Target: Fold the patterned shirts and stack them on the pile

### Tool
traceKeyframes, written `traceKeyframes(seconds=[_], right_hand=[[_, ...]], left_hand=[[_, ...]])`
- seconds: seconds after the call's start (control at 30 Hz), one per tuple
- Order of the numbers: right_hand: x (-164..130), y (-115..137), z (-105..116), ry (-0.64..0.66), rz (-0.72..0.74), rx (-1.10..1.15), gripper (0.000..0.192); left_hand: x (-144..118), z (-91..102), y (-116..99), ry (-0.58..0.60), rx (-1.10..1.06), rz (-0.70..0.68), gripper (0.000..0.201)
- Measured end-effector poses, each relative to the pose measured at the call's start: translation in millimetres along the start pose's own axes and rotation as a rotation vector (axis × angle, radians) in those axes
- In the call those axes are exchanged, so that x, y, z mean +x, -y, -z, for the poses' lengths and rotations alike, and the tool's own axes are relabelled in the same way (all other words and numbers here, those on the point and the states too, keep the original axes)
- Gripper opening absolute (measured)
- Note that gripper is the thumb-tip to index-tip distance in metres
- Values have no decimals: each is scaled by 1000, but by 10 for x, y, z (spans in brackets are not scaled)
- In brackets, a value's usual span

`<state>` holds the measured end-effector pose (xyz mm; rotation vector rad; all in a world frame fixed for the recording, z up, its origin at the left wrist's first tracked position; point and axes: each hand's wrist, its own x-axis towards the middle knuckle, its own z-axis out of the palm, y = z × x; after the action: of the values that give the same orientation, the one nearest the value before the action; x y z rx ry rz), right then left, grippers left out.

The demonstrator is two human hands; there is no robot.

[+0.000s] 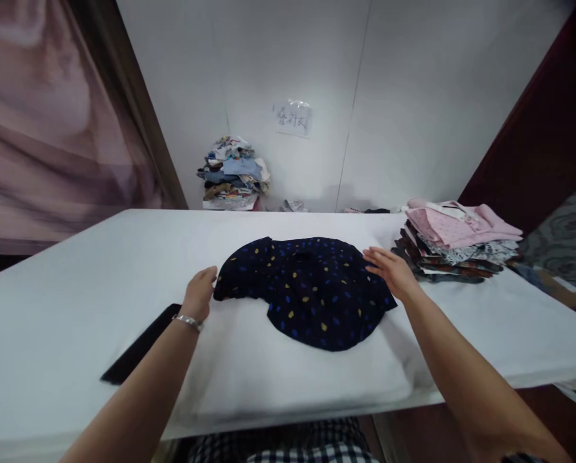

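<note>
A dark navy shirt (312, 289) with yellow and blue spots lies spread on the white-covered table, its surface slightly rumpled. One sleeve reaches out to the left, close to the fingertips of my left hand (201, 294). That hand wears a silver bracelet, and its fingers are stretched out with nothing visible in them. Over the shirt's right side, my right hand (389, 269) hovers or rests with fingers extended and slightly apart; whether it touches the cloth I cannot tell. Beside my left forearm lies a flat black board-like piece (143, 344), partly hidden by the arm.
At the right of the white table (99, 270) sits a stack of folded clothes (461, 238), pink on top. Another tall clothes pile (234, 173) stands behind the far edge. A handwritten paper sign (292, 119) hangs on the wall, and a pink curtain (51, 128) is at left.
</note>
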<state>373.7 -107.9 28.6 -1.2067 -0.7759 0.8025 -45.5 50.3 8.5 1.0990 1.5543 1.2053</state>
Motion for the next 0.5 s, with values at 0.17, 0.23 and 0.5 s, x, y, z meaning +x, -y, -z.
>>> traceKeyframes(seconds=[0.17, 0.23, 0.5], right_hand=[[-143, -497, 652, -266, 31, -554, 33], [-164, -642, 839, -292, 13, -742, 39], [-200, -767, 700, -164, -63, -923, 52]], left_hand=[[-125, -141, 102, 115, 375, -464, 34], [-211, -297, 131, 219, 582, -726, 39], [-585, -1012, 271, 689, 974, -1036, 51]])
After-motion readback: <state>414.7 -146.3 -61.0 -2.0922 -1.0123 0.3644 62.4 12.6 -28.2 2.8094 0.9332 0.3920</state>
